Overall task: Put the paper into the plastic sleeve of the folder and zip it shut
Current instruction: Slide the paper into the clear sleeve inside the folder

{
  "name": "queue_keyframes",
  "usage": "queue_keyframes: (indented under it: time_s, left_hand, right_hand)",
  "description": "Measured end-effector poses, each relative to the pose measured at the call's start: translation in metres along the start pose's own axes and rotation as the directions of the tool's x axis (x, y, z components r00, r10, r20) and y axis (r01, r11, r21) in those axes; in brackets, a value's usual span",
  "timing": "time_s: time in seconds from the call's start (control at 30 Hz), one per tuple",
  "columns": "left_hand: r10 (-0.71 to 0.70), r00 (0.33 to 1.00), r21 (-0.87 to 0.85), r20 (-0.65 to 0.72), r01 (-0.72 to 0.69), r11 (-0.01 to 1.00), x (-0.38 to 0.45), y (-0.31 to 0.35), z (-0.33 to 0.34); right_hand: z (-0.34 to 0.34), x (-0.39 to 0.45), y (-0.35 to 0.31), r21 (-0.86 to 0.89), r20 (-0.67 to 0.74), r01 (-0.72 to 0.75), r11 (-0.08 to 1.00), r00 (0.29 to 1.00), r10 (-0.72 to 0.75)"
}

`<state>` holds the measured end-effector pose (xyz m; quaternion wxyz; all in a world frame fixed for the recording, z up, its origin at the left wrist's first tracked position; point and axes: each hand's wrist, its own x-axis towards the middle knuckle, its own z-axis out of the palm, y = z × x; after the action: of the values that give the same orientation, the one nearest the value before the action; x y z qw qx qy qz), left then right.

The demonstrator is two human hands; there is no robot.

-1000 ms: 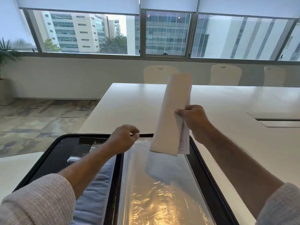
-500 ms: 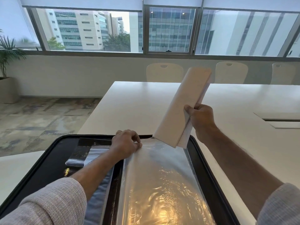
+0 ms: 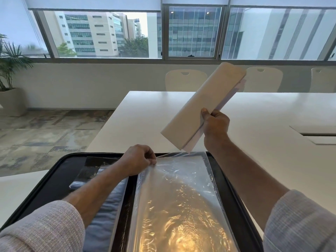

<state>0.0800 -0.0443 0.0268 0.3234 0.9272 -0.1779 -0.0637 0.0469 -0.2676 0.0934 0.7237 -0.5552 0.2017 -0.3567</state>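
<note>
A black zip folder (image 3: 49, 186) lies open on the white table in front of me. Its clear plastic sleeve (image 3: 181, 200) covers the right half and shines with reflections. My left hand (image 3: 139, 160) pinches the sleeve's top left corner and lifts its upper layer. My right hand (image 3: 215, 124) holds a curled stack of white paper (image 3: 198, 108) in the air, tilted up to the right. The paper's lower corner hangs just above the sleeve's top edge, apart from it.
The white table (image 3: 272, 160) stretches ahead and right, with a recessed cable slot (image 3: 318, 134) on the right. Three pale chairs (image 3: 185, 80) stand along its far side under the windows. A potted plant (image 3: 11, 70) stands at the far left on the floor.
My right hand has swung the paper up and to the right, away from the sleeve. My left hand has shifted onto the sleeve's top corner and taken hold of it.
</note>
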Motion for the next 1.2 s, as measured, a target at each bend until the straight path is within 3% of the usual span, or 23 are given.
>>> queue_keyframes:
  time_s: [0.17, 0.37, 0.8, 0.93, 1.07, 1.2]
  left_hand:
    - [0.000, 1.000, -0.035, 0.018, 0.000, 0.999, -0.001, -0.002, -0.001]
    - [-0.010, 1.000, -0.132, -0.022, 0.007, 0.991, -0.004, -0.008, 0.004]
    - [-0.047, 0.995, -0.209, -0.088, 0.027, 0.977, 0.001, 0.000, 0.016]
    - [-0.081, 0.989, -0.456, -0.124, 0.016, 0.890, 0.005, 0.023, 0.015]
    - [-0.138, 0.990, -0.748, -0.032, 0.068, 0.660, 0.010, 0.051, 0.007]
    - [-0.128, 0.991, -0.738, -0.022, 0.070, 0.671, 0.016, 0.062, 0.004]
  right_hand:
    - [0.023, 0.000, 0.010, -0.105, 0.075, 0.046, 0.993, 0.996, -0.039]
    - [0.025, -0.004, 0.030, -0.298, 0.319, -0.013, 0.954, 0.941, 0.113]
    - [0.005, -0.002, 0.019, -0.517, 0.501, 0.104, 0.850, 0.842, 0.202]
    - [0.004, -0.007, 0.017, -0.557, 0.513, 0.203, 0.805, 0.847, 0.141]
    - [0.002, -0.012, 0.012, -0.585, 0.555, 0.306, 0.751, 0.826, 0.096]
    - [-0.009, -0.018, 0.008, -0.528, 0.617, 0.341, 0.778, 0.783, 0.076]
